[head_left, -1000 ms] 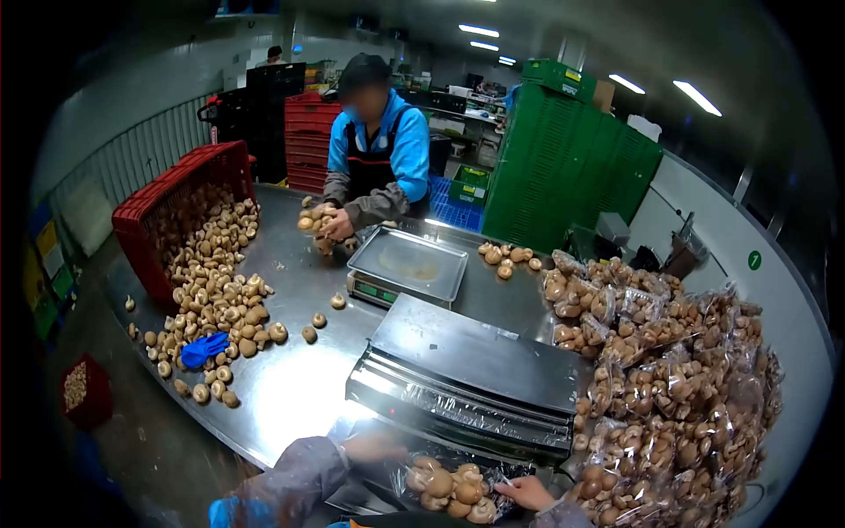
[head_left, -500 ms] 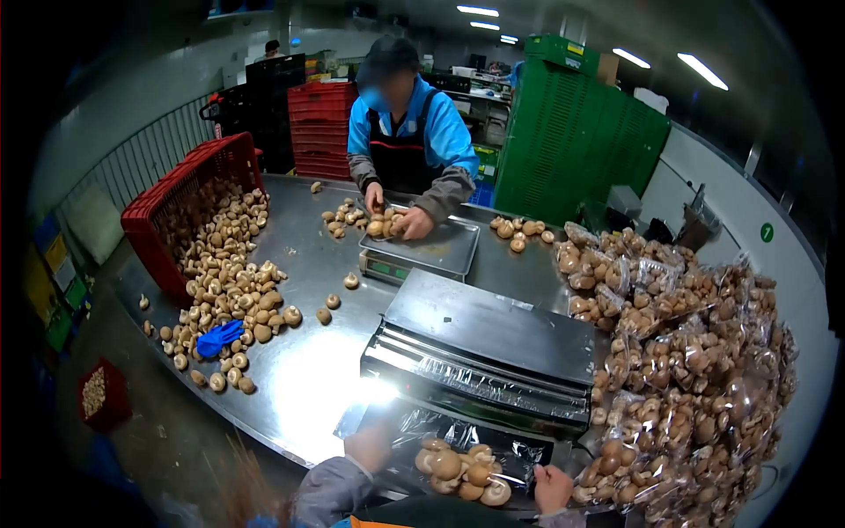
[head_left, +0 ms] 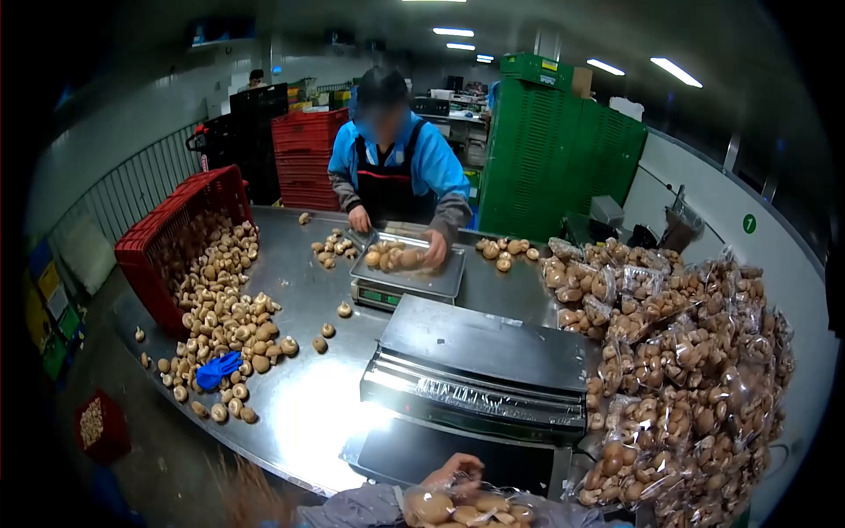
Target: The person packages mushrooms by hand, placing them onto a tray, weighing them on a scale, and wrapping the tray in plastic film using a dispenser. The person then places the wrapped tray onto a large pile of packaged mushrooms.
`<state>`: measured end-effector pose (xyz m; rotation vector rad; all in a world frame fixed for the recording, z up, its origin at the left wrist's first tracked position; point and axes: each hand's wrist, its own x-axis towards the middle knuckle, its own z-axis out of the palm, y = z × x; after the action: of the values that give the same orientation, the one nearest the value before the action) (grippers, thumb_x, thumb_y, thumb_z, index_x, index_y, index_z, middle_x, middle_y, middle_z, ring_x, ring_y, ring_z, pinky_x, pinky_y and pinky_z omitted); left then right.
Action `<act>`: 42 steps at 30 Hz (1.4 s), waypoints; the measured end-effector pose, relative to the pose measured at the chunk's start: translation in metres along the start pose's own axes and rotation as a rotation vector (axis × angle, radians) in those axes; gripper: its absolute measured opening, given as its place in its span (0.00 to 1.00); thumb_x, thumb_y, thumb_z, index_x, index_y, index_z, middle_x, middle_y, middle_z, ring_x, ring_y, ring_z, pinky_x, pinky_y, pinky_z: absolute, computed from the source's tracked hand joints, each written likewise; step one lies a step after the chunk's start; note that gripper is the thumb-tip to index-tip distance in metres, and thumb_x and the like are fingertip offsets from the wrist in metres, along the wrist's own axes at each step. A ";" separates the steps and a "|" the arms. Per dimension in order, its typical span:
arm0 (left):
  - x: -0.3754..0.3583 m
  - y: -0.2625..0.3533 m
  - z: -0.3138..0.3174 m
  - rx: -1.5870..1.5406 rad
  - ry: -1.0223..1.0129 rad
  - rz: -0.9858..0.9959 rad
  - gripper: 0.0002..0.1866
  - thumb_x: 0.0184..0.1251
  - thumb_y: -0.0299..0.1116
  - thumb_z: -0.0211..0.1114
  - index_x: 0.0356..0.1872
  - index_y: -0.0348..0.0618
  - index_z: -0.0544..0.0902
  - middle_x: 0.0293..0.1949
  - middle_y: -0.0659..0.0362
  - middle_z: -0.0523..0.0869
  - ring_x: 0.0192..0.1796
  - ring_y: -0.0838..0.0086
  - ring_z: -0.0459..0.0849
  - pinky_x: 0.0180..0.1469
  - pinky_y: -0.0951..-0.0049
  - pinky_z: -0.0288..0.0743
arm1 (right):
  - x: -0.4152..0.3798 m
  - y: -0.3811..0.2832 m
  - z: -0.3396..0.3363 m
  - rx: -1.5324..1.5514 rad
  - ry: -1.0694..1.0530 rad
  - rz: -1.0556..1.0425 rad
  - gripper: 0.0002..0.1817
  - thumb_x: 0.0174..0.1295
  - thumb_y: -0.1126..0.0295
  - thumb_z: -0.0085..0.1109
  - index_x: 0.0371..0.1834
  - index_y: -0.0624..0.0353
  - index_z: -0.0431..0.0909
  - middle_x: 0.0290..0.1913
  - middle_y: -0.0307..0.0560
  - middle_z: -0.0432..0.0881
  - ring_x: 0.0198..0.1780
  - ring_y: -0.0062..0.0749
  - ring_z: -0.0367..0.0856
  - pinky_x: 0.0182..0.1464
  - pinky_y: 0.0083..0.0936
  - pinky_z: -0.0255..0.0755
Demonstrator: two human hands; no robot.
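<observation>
My left hand (head_left: 453, 467) rests on top of a film-wrapped pack of mushrooms (head_left: 465, 509) at the bottom edge of the view, fingers curled onto the film. The pack is raised close to my body, just in front of the black plate (head_left: 414, 451) of the wrapping machine (head_left: 484, 356). My right hand is not visible; only a bit of grey sleeve (head_left: 572, 517) shows right of the pack. A roll of clear film (head_left: 480, 398) runs across the machine's front.
Across the steel table (head_left: 299, 387) a co-worker in a blue jacket (head_left: 396, 167) has a hand on mushrooms on a scale tray (head_left: 414, 280). A tipped red crate (head_left: 167, 233) spills loose mushrooms (head_left: 220, 321) around a blue glove (head_left: 218, 370). Wrapped packs (head_left: 687, 370) pile up right; green crates (head_left: 563, 167) stand behind.
The pack has come off the machine's plate toward me, and my left hand has moved onto its top. My right hand has dropped out of view. The co-worker has moved mushrooms onto the scale tray.
</observation>
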<state>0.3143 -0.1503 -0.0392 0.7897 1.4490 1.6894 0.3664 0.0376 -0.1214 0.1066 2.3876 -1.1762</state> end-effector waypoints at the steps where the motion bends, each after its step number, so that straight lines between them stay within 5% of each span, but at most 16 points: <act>1: 0.007 0.006 0.009 0.008 0.008 -0.012 0.26 0.64 0.32 0.61 0.63 0.42 0.67 0.55 0.56 0.76 0.51 0.72 0.77 0.54 0.69 0.73 | -0.002 -0.002 -0.005 -0.021 -0.031 -0.001 0.10 0.64 0.64 0.52 0.38 0.55 0.81 0.34 0.45 0.84 0.35 0.37 0.81 0.38 0.30 0.74; 4: 0.034 0.025 0.022 0.363 -0.414 0.282 0.30 0.64 0.34 0.61 0.66 0.41 0.63 0.58 0.56 0.73 0.50 0.72 0.78 0.52 0.69 0.74 | -0.007 -0.009 -0.014 -0.079 -0.149 -0.007 0.10 0.65 0.64 0.52 0.40 0.55 0.81 0.35 0.44 0.84 0.35 0.33 0.81 0.39 0.29 0.74; 10: 0.030 0.046 0.012 0.121 -0.419 0.096 0.22 0.65 0.33 0.60 0.59 0.40 0.68 0.50 0.56 0.77 0.46 0.72 0.79 0.49 0.70 0.75 | -0.024 -0.042 -0.074 -0.227 -0.307 -0.341 0.12 0.67 0.64 0.51 0.44 0.55 0.82 0.37 0.43 0.85 0.35 0.26 0.80 0.42 0.26 0.74; 12: 0.037 0.052 0.015 0.103 -0.394 0.071 0.20 0.65 0.33 0.60 0.56 0.39 0.70 0.48 0.56 0.78 0.44 0.72 0.80 0.48 0.71 0.75 | -0.059 -0.086 -0.123 0.509 -0.265 -0.058 0.23 0.70 0.61 0.52 0.63 0.63 0.68 0.48 0.45 0.82 0.45 0.25 0.80 0.46 0.21 0.74; 13: 0.040 0.055 0.017 0.095 -0.380 0.058 0.19 0.66 0.33 0.60 0.55 0.39 0.71 0.47 0.56 0.78 0.43 0.72 0.80 0.47 0.71 0.75 | -0.078 -0.102 -0.138 0.651 -0.279 -0.267 0.25 0.69 0.66 0.51 0.68 0.59 0.62 0.51 0.47 0.81 0.41 0.28 0.81 0.44 0.20 0.75; 14: 0.043 0.056 0.018 0.088 -0.364 0.042 0.18 0.66 0.33 0.60 0.54 0.39 0.71 0.46 0.56 0.79 0.43 0.72 0.80 0.46 0.71 0.75 | -0.095 -0.119 -0.146 0.445 -0.226 -0.492 0.29 0.66 0.65 0.55 0.70 0.55 0.60 0.55 0.48 0.79 0.43 0.27 0.82 0.43 0.21 0.75; 15: 0.047 0.057 0.020 0.079 -0.353 0.018 0.16 0.66 0.33 0.59 0.53 0.39 0.72 0.45 0.56 0.79 0.42 0.72 0.81 0.46 0.71 0.76 | -0.118 -0.154 -0.160 0.124 -0.263 -0.411 0.40 0.60 0.56 0.62 0.73 0.55 0.55 0.60 0.51 0.75 0.54 0.37 0.79 0.52 0.26 0.72; 17: 0.053 0.056 0.026 0.049 -0.334 -0.037 0.14 0.66 0.32 0.59 0.50 0.39 0.74 0.42 0.56 0.80 0.40 0.72 0.81 0.45 0.72 0.76 | -0.133 -0.152 -0.132 -0.227 -0.065 -0.581 0.43 0.56 0.48 0.63 0.73 0.48 0.55 0.53 0.55 0.78 0.46 0.53 0.81 0.44 0.35 0.76; 22: 0.056 0.042 0.031 -0.078 -0.187 -0.282 0.10 0.67 0.32 0.58 0.44 0.38 0.78 0.36 0.56 0.83 0.36 0.72 0.82 0.42 0.73 0.76 | -0.123 -0.084 -0.097 0.090 0.388 -0.397 0.38 0.54 0.46 0.63 0.68 0.42 0.64 0.38 0.52 0.83 0.36 0.54 0.81 0.39 0.39 0.76; 25: 0.045 0.006 0.011 -0.239 -0.079 -0.562 0.09 0.67 0.32 0.58 0.40 0.37 0.81 0.33 0.56 0.85 0.34 0.72 0.83 0.40 0.73 0.77 | -0.126 -0.024 -0.070 0.522 0.606 -0.274 0.31 0.60 0.61 0.62 0.67 0.54 0.66 0.54 0.45 0.80 0.51 0.28 0.80 0.53 0.29 0.73; 31: 0.045 -0.032 -0.002 -0.286 -0.029 -0.667 0.10 0.67 0.29 0.61 0.43 0.33 0.80 0.35 0.51 0.86 0.33 0.67 0.86 0.41 0.69 0.79 | -0.230 0.086 -0.122 0.906 1.279 -0.038 0.23 0.65 0.69 0.56 0.63 0.64 0.69 0.58 0.46 0.75 0.57 0.27 0.73 0.61 0.26 0.68; 33: 0.046 -0.037 0.000 -0.290 -0.013 -0.672 0.09 0.67 0.29 0.61 0.43 0.33 0.79 0.34 0.51 0.86 0.32 0.66 0.86 0.40 0.69 0.80 | -0.267 0.108 -0.178 0.619 1.597 -0.156 0.25 0.67 0.65 0.54 0.65 0.63 0.66 0.52 0.45 0.80 0.49 0.28 0.78 0.54 0.26 0.73; 35: 0.047 -0.047 -0.003 -0.275 -0.007 -0.653 0.09 0.66 0.28 0.61 0.43 0.34 0.79 0.34 0.51 0.86 0.32 0.66 0.86 0.39 0.69 0.80 | -0.301 0.123 -0.228 -0.070 1.667 0.078 0.26 0.67 0.57 0.51 0.66 0.52 0.66 0.47 0.48 0.84 0.46 0.33 0.82 0.50 0.30 0.75; 38: 0.049 -0.047 -0.001 -0.278 0.001 -0.672 0.09 0.69 0.29 0.57 0.45 0.36 0.79 0.33 0.52 0.85 0.31 0.65 0.86 0.37 0.68 0.81 | -0.309 0.122 -0.269 -0.257 1.269 0.683 0.23 0.70 0.54 0.43 0.64 0.47 0.68 0.47 0.59 0.81 0.52 0.52 0.79 0.54 0.39 0.70; 41: 0.051 -0.046 -0.003 -0.309 0.032 -0.687 0.09 0.69 0.28 0.58 0.45 0.35 0.79 0.32 0.51 0.85 0.31 0.64 0.86 0.38 0.67 0.81 | -0.300 0.205 -0.271 -0.268 1.321 0.916 0.21 0.68 0.48 0.40 0.61 0.35 0.70 0.44 0.57 0.82 0.48 0.57 0.78 0.51 0.44 0.72; 42: 0.049 -0.046 -0.004 -0.319 0.043 -0.680 0.09 0.68 0.28 0.58 0.44 0.34 0.79 0.33 0.50 0.85 0.32 0.64 0.86 0.38 0.67 0.81 | -0.301 0.212 -0.269 -0.246 1.376 0.806 0.22 0.69 0.48 0.39 0.61 0.39 0.70 0.46 0.59 0.81 0.49 0.58 0.78 0.51 0.45 0.70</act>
<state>0.2922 -0.1076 -0.0867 0.0603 1.2361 1.3481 0.5884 0.4180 -0.0014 2.1169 2.8570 -0.3361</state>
